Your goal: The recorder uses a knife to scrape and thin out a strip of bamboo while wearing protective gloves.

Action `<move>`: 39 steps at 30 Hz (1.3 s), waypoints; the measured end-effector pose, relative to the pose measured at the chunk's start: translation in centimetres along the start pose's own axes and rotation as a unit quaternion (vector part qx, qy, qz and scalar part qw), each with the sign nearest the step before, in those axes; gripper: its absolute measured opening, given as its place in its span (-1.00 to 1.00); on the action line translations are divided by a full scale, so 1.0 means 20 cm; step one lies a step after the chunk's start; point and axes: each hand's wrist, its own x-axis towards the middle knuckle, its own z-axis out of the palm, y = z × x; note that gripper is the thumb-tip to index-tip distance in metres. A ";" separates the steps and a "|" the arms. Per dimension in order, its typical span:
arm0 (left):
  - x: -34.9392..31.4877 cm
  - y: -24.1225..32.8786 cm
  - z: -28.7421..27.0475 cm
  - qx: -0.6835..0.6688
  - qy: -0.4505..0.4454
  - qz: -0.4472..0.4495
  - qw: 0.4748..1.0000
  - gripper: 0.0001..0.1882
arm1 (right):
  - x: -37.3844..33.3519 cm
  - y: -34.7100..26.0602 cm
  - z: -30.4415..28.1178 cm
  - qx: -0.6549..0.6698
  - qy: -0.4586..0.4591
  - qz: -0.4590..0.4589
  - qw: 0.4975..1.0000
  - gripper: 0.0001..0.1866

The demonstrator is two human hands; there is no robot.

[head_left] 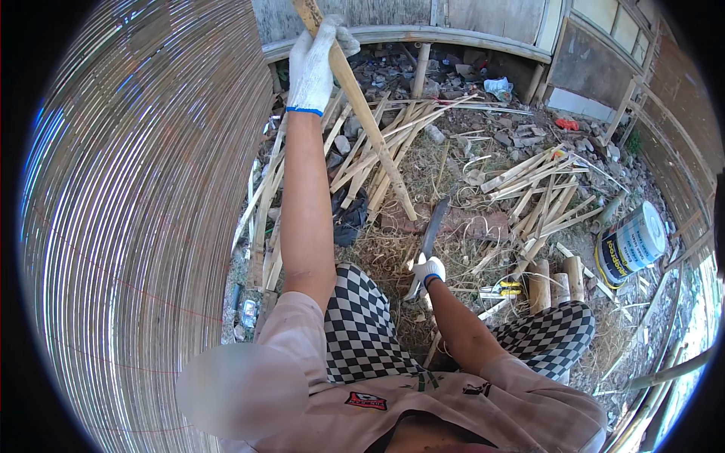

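Observation:
My left hand (311, 72), in a white knitted glove with a blue cuff, is raised at arm's length and closed around the upper part of a long bamboo slat (368, 124). The slat slants down to the right, its lower end near a reddish brick slab on the ground. Low in front of me, my right hand (429, 270), gloved the same way, grips a machete (434, 226). Its dark blade points away from me, the tip just right of the slat's lower end. Blade and slat appear apart.
Split bamboo slats lie in a left pile (377, 155) and a right pile (540, 185). A white-and-blue bucket (631, 245), short bamboo stumps (539, 287) and a yellow-handled tool (510, 288) are at right. A bamboo screen (151, 226) stands left; rubble (529, 136) lies beyond.

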 end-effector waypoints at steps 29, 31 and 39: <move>0.01 0.17 -0.02 -0.158 0.014 -0.033 0.987 -0.71 | -0.85 -0.54 -1.03 0.382 -0.062 -0.256 0.886 -0.76; 0.01 0.17 0.06 -0.155 0.009 -0.030 0.987 -0.70 | -0.90 -0.68 -1.12 0.358 -0.036 -0.312 0.879 -0.75; -0.04 0.19 0.28 -0.113 -0.010 -0.044 0.993 -0.66 | -0.99 -1.06 -1.26 0.150 0.151 -0.476 0.853 -0.63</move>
